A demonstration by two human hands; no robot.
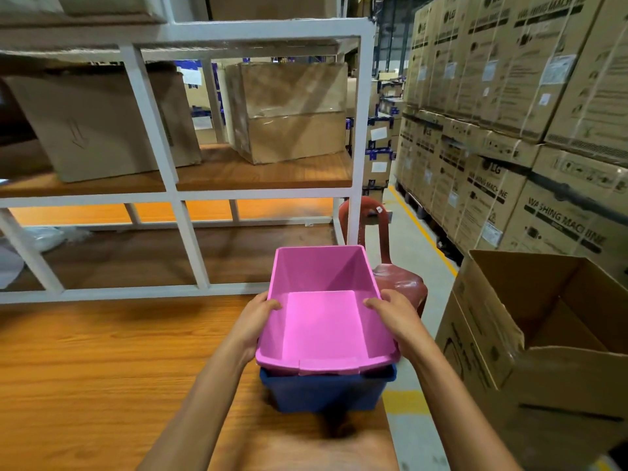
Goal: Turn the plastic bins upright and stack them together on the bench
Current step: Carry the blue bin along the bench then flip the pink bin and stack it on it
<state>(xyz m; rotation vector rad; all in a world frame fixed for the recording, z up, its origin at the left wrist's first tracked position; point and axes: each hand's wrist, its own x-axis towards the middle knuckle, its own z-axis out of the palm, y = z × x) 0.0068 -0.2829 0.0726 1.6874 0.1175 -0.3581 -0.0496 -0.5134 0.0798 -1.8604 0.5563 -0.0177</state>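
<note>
A pink plastic bin point(324, 321) is upright, its open top facing me, and sits partly inside a dark blue bin point(326, 390) that stands upright on the wooden bench point(102, 368) near its right edge. My left hand point(253, 322) grips the pink bin's left rim, thumb over the edge. On the opposite side my right hand point(396, 317) grips the right rim the same way. Only the blue bin's front wall and rim show below the pink one.
A white metal rack point(183, 232) with cardboard boxes point(292, 110) stands behind the bench. A red plastic chair point(397, 273) is just past the bench's right end. An open cardboard box point(530, 334) stands on the floor at right, with stacked washing-machine cartons point(509, 113) behind.
</note>
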